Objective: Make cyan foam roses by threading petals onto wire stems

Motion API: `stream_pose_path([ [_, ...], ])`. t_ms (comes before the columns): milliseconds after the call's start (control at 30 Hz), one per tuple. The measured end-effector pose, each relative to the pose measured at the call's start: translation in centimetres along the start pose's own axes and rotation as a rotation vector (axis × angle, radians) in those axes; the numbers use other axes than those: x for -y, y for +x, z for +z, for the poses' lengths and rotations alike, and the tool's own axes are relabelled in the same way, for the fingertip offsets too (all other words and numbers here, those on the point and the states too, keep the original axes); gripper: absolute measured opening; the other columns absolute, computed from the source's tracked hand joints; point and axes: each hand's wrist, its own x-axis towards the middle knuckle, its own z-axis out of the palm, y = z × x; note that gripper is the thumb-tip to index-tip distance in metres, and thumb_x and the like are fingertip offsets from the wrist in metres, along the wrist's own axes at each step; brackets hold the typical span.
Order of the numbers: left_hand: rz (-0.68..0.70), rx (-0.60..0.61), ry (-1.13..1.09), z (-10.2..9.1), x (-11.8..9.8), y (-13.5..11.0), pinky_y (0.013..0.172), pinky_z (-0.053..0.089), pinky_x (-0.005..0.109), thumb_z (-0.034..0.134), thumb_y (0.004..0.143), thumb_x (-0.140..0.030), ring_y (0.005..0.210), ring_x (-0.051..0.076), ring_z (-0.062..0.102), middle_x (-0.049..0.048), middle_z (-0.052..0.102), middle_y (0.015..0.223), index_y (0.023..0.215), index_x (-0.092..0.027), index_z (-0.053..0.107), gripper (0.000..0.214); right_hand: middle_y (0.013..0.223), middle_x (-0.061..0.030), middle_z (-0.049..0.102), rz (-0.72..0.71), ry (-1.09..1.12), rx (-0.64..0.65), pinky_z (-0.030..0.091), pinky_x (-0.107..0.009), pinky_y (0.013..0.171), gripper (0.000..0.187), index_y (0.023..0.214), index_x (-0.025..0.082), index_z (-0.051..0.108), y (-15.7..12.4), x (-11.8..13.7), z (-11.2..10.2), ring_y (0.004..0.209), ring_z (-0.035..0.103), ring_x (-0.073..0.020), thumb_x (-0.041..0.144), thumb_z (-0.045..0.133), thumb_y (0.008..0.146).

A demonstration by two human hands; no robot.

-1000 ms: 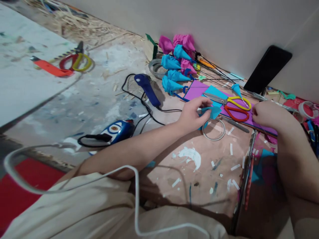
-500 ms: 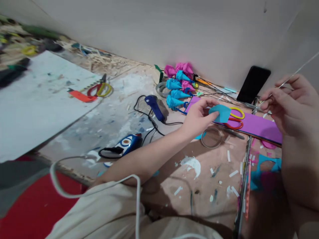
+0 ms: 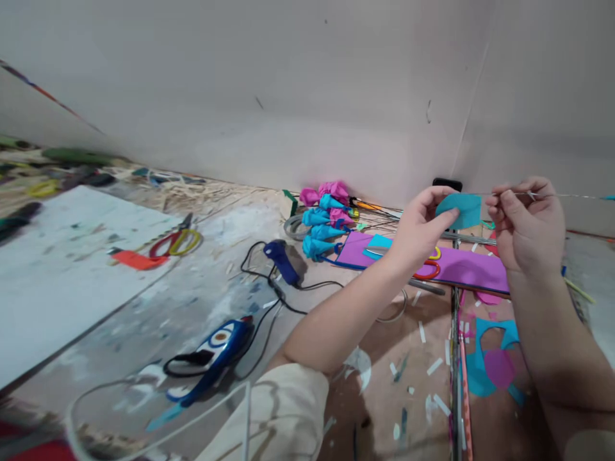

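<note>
My left hand (image 3: 419,232) is raised above the work surface and pinches a small blue foam piece (image 3: 460,210) between thumb and fingers. Close beside it on the right, my right hand (image 3: 527,224) is closed on a thin metal wire (image 3: 571,195) that runs off to the right. The two hands almost meet in front of the wall. Below them a purple foam sheet (image 3: 473,269) lies flat with red and yellow scissors (image 3: 430,264) partly hidden behind my left wrist.
A bunch of pink and blue foam flowers (image 3: 323,214) on wire stems lies by the wall. A blue glue gun (image 3: 282,261) with its black cord and a blue tool (image 3: 215,352) lie left of my arm. Another pair of scissors (image 3: 173,242) rests on a white board (image 3: 57,282). Foam offcuts (image 3: 494,358) lie at right.
Both hands have risen from the table and come together, the left carrying the blue piece up and right, the right lifting the wire. The view has tilted up toward the wall.
</note>
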Motion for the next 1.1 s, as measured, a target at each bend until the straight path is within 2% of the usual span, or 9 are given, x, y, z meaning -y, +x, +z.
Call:
stream_pose_path([
  [233,-0.063,-0.072,-0.154,-0.8,0.1,-1.3,0.102,0.063,0.034,0.081,0.087,-0.033,0.105,0.016,0.072,0.0011,0.076,0.113,0.116,-0.027,0.069,0.032,0.091,0.0020,0.080,-0.070,-0.038,0.029,0.066,-0.037,0.089,0.039,0.091,0.030,0.051,-1.1,-1.2,0.7,0.093,0.082,-0.0196,0.031,0.089,0.083],
  [400,-0.079,-0.079,-0.163,-1.0,-0.3,-2.3,0.097,0.065,0.034,0.086,0.086,-0.036,0.102,0.017,0.072,0.0013,0.076,0.109,0.116,-0.029,0.071,0.035,0.093,0.0018,0.080,-0.063,-0.051,0.076,0.066,-0.039,0.091,0.033,0.095,0.031,0.050,-1.9,-1.7,1.3,0.095,0.082,-0.0201,0.033,0.083,0.089],
  [533,-0.069,-0.073,-0.152,-1.0,-0.3,-2.5,0.098,0.063,0.033,0.086,0.086,-0.038,0.101,0.016,0.071,0.0012,0.075,0.108,0.116,-0.028,0.070,0.035,0.095,0.0023,0.080,-0.077,-0.015,0.089,0.065,-0.036,0.088,0.031,0.097,0.031,0.051,-2.1,-2.0,1.3,0.092,0.080,-0.0174,0.030,0.082,0.091],
  [667,-0.063,-0.031,-0.212,-1.2,-0.1,-2.1,0.096,0.060,0.029,0.091,0.079,-0.042,0.099,0.014,0.069,0.0000,0.073,0.106,0.114,-0.027,0.068,0.044,0.094,0.0035,0.080,-0.090,0.050,0.087,0.065,-0.033,0.087,0.032,0.096,0.031,0.054,-2.0,-1.9,1.2,0.091,0.079,-0.0157,0.030,0.086,0.091],
  [800,-0.051,0.003,-0.098,-2.7,-1.1,-1.1,0.095,0.059,0.032,0.092,0.079,-0.054,0.111,0.019,0.071,0.0057,0.072,0.125,0.118,-0.025,0.065,0.057,0.091,0.0038,0.080,-0.100,0.060,0.077,0.066,-0.033,0.081,0.034,0.093,0.031,0.057,-1.7,-1.5,1.0,0.088,0.079,-0.0166,0.031,0.091,0.088],
  [867,-0.048,0.007,-0.084,-4.1,-2.0,-0.4,0.095,0.058,0.032,0.086,0.086,-0.059,0.120,0.022,0.073,0.0083,0.071,0.136,0.123,-0.025,0.064,0.055,0.090,0.0041,0.080,-0.103,0.054,0.091,0.066,-0.032,0.079,0.035,0.092,0.031,0.058,-1.7,-1.3,1.0,0.087,0.079,-0.0165,0.031,0.093,0.088],
  [1000,-0.056,0.117,0.017,-6.2,-3.6,0.4,0.091,0.058,0.029,0.081,0.094,-0.055,0.104,0.018,0.078,0.0069,0.081,0.110,0.115,-0.021,0.069,0.042,0.091,0.0035,0.080,-0.061,0.024,0.162,0.068,-0.033,0.081,0.032,0.092,0.030,0.060,-2.1,-0.9,1.0,0.086,0.080,-0.0166,0.028,0.092,0.088],
  [1100,-0.063,0.170,0.062,-6.7,-4.1,0.4,0.092,0.059,0.028,0.082,0.095,-0.046,0.102,0.016,0.079,0.0063,0.084,0.108,0.121,-0.021,0.067,0.039,0.092,0.0014,0.080,-0.007,-0.025,0.235,0.069,-0.035,0.079,0.029,0.091,0.030,0.062,-2.5,-0.6,1.2,0.085,0.079,-0.0184,0.029,0.090,0.089],
])
